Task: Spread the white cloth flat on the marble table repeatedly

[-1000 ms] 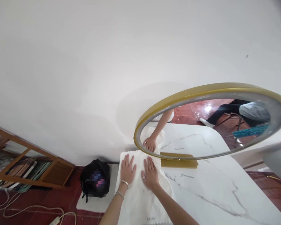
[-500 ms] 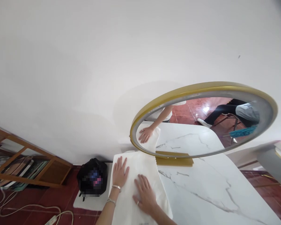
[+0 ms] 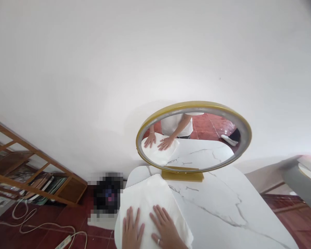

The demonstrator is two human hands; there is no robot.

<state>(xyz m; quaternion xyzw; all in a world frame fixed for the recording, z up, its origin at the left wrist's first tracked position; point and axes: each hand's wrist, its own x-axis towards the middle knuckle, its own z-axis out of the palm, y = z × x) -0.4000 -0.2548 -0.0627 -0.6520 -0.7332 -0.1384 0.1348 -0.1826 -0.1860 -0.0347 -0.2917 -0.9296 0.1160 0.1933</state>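
A white cloth (image 3: pixel 152 190) with a pinked edge is spread over the left part of a white marble-patterned table (image 3: pixel 217 214). Flat on the cloth near its left edge lies my left hand (image 3: pixel 132 230), fingers stretched out. My right hand (image 3: pixel 166 228), wearing a ring, rests on the cloth to the right with its fingers spread. Just beyond the cloth, an oval mirror (image 3: pixel 194 105) with a gold frame stands on a gold base (image 3: pixel 182 174). Both hands and the cloth are reflected in it.
A wooden shelf (image 3: pixel 67 193) holding books and papers stands at the left. On the red tiled floor are a white cable with a power strip (image 3: pixel 64 242) and a black, partly pixelated bag (image 3: pixel 106 193). A grey-sided piece of furniture (image 3: pixel 300 183) is at the right.
Both hands and the cloth have come toward me, baring the table's far left corner. The view has shifted, and the mirror now shows both hands; the seated person's reflection is mostly gone.
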